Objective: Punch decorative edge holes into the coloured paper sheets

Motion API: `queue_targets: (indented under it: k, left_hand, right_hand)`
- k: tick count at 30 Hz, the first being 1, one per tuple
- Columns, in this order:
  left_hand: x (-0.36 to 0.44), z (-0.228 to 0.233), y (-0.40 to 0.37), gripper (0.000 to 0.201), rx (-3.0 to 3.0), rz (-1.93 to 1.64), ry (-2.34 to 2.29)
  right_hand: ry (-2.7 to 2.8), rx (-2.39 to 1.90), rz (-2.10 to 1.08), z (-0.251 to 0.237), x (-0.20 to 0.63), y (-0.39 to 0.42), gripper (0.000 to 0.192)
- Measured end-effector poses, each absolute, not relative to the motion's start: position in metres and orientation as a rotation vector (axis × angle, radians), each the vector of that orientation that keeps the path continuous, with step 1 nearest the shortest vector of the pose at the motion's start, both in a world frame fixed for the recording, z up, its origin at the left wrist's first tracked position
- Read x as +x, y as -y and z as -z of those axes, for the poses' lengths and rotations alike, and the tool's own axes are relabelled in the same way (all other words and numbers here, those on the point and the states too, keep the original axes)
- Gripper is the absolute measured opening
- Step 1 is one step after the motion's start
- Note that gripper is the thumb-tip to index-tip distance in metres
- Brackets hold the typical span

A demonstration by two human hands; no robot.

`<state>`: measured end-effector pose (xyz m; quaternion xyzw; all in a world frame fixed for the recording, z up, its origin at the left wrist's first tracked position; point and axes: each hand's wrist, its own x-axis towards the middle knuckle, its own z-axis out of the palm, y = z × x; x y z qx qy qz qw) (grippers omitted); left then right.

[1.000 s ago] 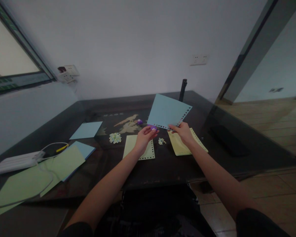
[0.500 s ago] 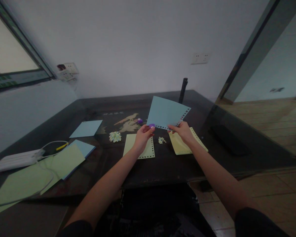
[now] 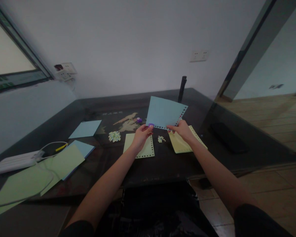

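**Punch and blue sheet held together above a dark table**

Little has shifted over the past second: both hands sit a touch higher and further left in the head view, and the blue sheet (image 3: 164,112) has tipped slightly, its far right corner now lower than before. The purple punch remains at the sheet's near left corner.

Head view: the left hand (image 3: 141,135) is closed around a small purple punch (image 3: 151,125), which meets the near edge of the blue sheet at its left end. The right hand (image 3: 181,129) pinches the same near edge further right, thumb and fingers clamped on the paper. Held clear of the dark table (image 3: 177,164), the sheet tilts up and away from the person, with a row of small punched holes running along its near and right edges.

Beneath the hands lie two yellow sheets: one (image 3: 140,146) under the left wrist with punched holes down its right and near edges, the other (image 3: 185,142) under the right wrist. Between them sits a small scatter of paper bits (image 3: 160,139); a larger pile of paper bits (image 3: 114,136) lies to the left. A second purple punch (image 3: 138,120) rests on the table just beyond the left hand.

Further left are a loose blue sheet (image 3: 85,128), a stack of green and blue paper (image 3: 64,161), a white power strip (image 3: 16,161) with its cable, and a black post (image 3: 182,89) standing at the table's far edge.
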<state>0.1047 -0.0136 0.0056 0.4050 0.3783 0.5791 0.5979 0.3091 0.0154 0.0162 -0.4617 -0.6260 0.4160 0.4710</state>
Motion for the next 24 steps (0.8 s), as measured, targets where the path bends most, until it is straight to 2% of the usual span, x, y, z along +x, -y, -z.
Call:
queue_targets:
  k: [24]
  left_hand:
    - [0.0977, -0.0057, 0.0114, 0.030, 1.022, -1.287, -0.965]
  right_hand:
    - [1.704, -1.175, -0.923, -0.0128, 0.3155, -0.0192, 0.019]
